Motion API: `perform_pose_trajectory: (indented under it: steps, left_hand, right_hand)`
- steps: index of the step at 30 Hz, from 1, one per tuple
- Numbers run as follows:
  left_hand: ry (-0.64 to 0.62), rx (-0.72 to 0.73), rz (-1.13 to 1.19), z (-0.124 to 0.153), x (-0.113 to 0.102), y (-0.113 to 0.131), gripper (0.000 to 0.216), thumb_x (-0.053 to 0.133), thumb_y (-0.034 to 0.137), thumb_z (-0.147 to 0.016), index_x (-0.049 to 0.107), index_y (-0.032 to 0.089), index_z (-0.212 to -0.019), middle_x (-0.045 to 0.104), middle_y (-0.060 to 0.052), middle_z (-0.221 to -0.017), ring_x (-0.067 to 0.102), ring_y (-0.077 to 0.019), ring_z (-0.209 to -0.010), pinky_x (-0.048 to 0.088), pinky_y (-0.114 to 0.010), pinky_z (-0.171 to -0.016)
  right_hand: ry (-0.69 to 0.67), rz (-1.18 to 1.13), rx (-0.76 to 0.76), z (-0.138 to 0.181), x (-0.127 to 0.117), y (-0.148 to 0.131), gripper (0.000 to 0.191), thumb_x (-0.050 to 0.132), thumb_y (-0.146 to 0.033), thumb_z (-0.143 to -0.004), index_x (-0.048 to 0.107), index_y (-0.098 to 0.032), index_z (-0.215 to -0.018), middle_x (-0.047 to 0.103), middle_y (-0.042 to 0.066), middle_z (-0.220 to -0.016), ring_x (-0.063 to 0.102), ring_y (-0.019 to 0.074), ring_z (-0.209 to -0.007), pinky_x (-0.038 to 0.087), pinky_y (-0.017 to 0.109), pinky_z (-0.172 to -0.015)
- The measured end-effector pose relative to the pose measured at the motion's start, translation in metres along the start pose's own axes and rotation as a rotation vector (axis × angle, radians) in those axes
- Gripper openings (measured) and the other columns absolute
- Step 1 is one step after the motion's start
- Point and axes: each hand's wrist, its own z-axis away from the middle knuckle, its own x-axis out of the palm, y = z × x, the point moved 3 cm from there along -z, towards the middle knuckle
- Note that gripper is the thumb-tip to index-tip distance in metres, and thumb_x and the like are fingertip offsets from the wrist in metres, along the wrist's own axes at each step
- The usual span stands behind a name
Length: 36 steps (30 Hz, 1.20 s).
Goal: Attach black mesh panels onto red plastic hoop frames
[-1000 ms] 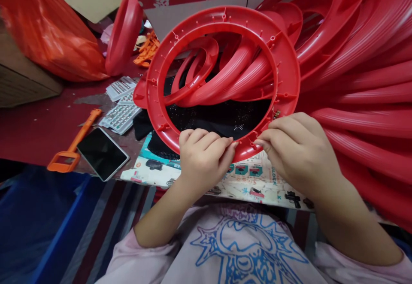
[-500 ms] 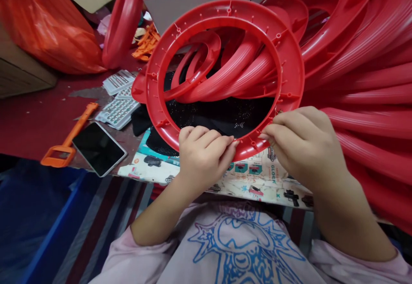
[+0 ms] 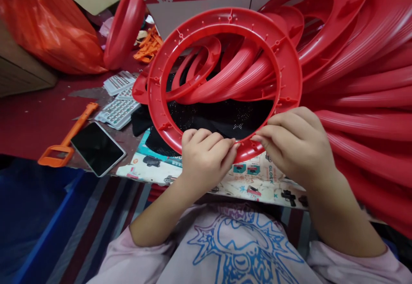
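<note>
A red plastic ring (image 3: 156, 104) is tilted up in front of me, its hollow, ribbed side with small pegs facing me. My left hand (image 3: 206, 155) is closed around the ring's lower edge, thumb and fingers gripping the rim. At the lower right of the rim, my right hand (image 3: 291, 140) is closed in a pinch, its fingertips against the inner edge. Whatever lies between those fingertips is too small or hidden to make out. Through the ring's opening, black cloth with shiny dots (image 3: 219, 114) shows on the table.
Many red ring pieces (image 3: 363, 82) are heaped at the right and behind the ring. To the left lie a phone (image 3: 98, 149), an orange plastic handle (image 3: 69, 140) and pale trays of small round pieces (image 3: 117, 110). An orange bag (image 3: 48, 26) stands at the back left.
My right hand has slid slightly left along the ring's inner rim, its fingertips nearer my left hand. The ring has dipped a little; my left hand keeps its grip.
</note>
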Motion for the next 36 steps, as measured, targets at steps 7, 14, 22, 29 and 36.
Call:
perform_pose_trajectory:
  steps: [7,14,22,29,36]
  left_hand:
    - [0.012,-0.008,0.008,0.001,0.0,0.0,0.014,0.065,0.024,-0.087,0.066,0.019,-0.075,0.067,0.003,-0.065,0.053,-0.0167,-0.065,0.032,-0.038,-0.068]
    - [0.011,-0.011,0.023,-0.002,-0.001,0.0,0.016,0.064,0.026,-0.088,0.066,0.02,-0.074,0.068,0.003,-0.065,0.053,-0.0169,-0.065,0.033,-0.038,-0.068]
    - [-0.005,-0.031,0.051,-0.003,-0.005,-0.003,0.015,0.063,0.026,-0.089,0.067,0.02,-0.075,0.068,0.002,-0.066,0.054,-0.0169,-0.065,0.032,-0.037,-0.069]
    - [-0.008,-0.033,0.045,-0.003,-0.006,-0.003,0.015,0.063,0.026,-0.089,0.067,0.021,-0.075,0.068,0.003,-0.066,0.053,-0.0163,-0.065,0.032,-0.038,-0.069]
    - [-0.01,-0.03,0.055,-0.001,-0.007,-0.005,0.014,0.065,0.024,-0.087,0.067,0.02,-0.074,0.067,0.003,-0.066,0.054,-0.016,-0.066,0.032,-0.037,-0.071]
  right_hand:
    - [0.022,-0.062,0.06,0.001,0.004,0.003,0.013,0.063,-0.021,-0.089,0.064,-0.019,-0.076,0.062,0.003,-0.075,0.052,0.0175,-0.073,0.043,0.035,-0.067]
    - [0.153,-0.06,0.203,0.002,0.008,0.002,0.006,0.066,-0.022,-0.086,0.062,-0.019,-0.082,0.061,0.004,-0.079,0.054,0.0185,-0.077,0.045,0.036,-0.072]
    - [0.175,0.044,0.0,0.009,0.004,0.004,0.012,0.07,-0.017,-0.082,0.063,-0.025,-0.085,0.065,0.003,-0.099,0.056,0.0214,-0.095,0.048,0.039,-0.083]
    - [0.155,-0.039,-0.098,0.009,-0.003,0.017,0.014,0.077,-0.021,-0.076,0.066,-0.022,-0.085,0.068,0.008,-0.099,0.056,0.0239,-0.091,0.051,0.041,-0.082]
    - [0.023,-0.116,-0.004,0.008,-0.003,0.021,0.008,0.07,-0.022,-0.083,0.068,-0.026,-0.09,0.069,0.004,-0.101,0.06,0.0225,-0.094,0.052,0.04,-0.087]
